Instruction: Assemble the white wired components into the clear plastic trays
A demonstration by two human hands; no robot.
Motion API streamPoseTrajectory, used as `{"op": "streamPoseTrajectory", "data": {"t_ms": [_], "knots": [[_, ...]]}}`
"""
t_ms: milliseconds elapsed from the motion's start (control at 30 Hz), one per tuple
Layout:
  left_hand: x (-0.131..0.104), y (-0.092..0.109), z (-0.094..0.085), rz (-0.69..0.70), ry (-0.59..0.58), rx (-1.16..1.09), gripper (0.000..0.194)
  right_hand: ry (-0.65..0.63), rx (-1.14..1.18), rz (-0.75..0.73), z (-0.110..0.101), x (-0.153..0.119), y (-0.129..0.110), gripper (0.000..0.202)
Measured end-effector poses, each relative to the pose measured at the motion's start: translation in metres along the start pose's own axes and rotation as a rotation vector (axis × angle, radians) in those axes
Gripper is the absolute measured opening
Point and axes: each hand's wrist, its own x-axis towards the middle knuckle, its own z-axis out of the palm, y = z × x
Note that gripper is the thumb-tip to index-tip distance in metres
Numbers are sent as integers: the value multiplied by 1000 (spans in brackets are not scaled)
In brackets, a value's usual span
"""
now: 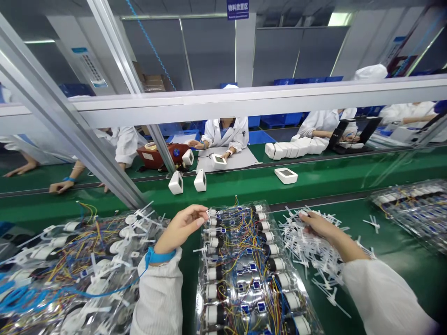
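Observation:
My left hand [182, 225], with a blue band at its wrist, is at the upper left corner of the middle clear plastic tray [200, 298]. Its thumb and fingers are closed near a white part there; what they hold is too small to tell. That tray carries rows of white-and-black cylinders [213, 272] with coloured wires and small blue boards. My right hand [316, 224] reaches onto a loose pile of white plastic pieces [314, 251] to the right of the tray. Its fingertips point down into the pile and are partly hidden.
Another wired tray with white strips [104, 265] lies at the left, crossed by a blue coiled cord [21, 298]. A further tray [415, 204] is at the far right. White devices [286, 175] stand on the green conveyor [244, 181]; people work beyond a metal frame [223, 104].

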Motion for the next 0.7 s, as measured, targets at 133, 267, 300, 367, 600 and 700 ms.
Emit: {"op": "streamPoseTrajectory", "data": {"t_ms": [133,267,300,367,600,700], "knots": [[-1,0,-1,-7,-23,-2,37,-22,-26,-16,3,2,5,26],[-2,0,-2,-3,-16,8,36,-75,-31,-30,0,-1,5,30],[-2,1,-2,-7,-18,12,37,-84,-29,-38,0,-2,4,32],[-2,2,-1,-17,-28,22,38,-95,-21,-56,-1,-3,3,36],[-2,-1,-3,-30,-80,69,38,-140,68,-24,4,-11,-5,33],[-2,-4,-4,-27,-107,91,36,-183,96,2,11,-15,-5,34]]}}
